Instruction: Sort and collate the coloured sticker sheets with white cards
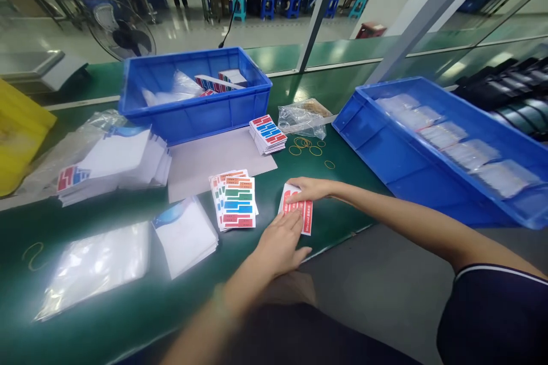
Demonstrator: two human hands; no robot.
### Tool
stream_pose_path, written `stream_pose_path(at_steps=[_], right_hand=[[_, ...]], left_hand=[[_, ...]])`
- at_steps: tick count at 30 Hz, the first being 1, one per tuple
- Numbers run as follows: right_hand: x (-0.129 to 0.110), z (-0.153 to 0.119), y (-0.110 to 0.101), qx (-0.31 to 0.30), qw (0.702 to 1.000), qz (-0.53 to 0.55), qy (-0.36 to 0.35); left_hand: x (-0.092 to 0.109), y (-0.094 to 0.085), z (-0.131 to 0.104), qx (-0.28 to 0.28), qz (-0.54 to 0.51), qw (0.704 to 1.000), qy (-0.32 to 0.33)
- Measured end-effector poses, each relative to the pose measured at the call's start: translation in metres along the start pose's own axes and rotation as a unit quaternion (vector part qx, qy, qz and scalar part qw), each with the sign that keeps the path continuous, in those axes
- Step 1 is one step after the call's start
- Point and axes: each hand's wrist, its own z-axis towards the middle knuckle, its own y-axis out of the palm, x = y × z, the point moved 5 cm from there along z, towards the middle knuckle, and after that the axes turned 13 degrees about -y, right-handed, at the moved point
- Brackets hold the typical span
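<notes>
Near the table's front edge lies a small red-and-white printed card point(307, 218), perhaps the top one of a stack. My right hand point(314, 189) grips its far edge, thumb on top and the other fingers mostly out of sight. Across the card's near left part rests my left hand point(280, 245), fingers stretched flat and thumb apart. Just to the left is a fanned pile of multicoloured sticker sheets point(238, 205). Beyond my hands sits a bundled stack of red and blue printed cards point(268, 132), with loose rubber bands point(303, 142) beside it.
A blue bin point(197, 117) with printed sheets stands at the back; another blue bin point(385, 154), holding bagged packs, is tilted at the right. White booklets point(186, 236), a larger white stack point(120, 159) and clear plastic bags point(100, 265) lie to the left. People sit in the background.
</notes>
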Motion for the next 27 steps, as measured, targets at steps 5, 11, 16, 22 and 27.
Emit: stream_pose_path(at_steps=[5,11,16,22,27], right_hand=[[0.015,0.007,-0.008,-0.018,0.997,0.073,-0.012],[0.018,0.018,-0.019,-0.048,0.997,0.05,0.025],[0.015,0.025,-0.018,0.026,0.993,-0.078,0.09],[0.011,0.021,-0.005,0.126,0.97,-0.168,0.12],[0.015,0.016,0.001,0.173,0.96,-0.176,0.13]], left_hand=[[-0.012,0.006,-0.017,0.082,0.013,0.996,0.025],[-0.002,0.02,0.02,0.108,0.013,0.977,-0.186],[-0.011,0.025,0.056,0.107,-0.033,0.963,-0.247],[-0.013,0.027,0.06,0.089,-0.04,0.96,-0.264],[-0.008,0.028,0.063,0.073,0.001,0.963,-0.258]])
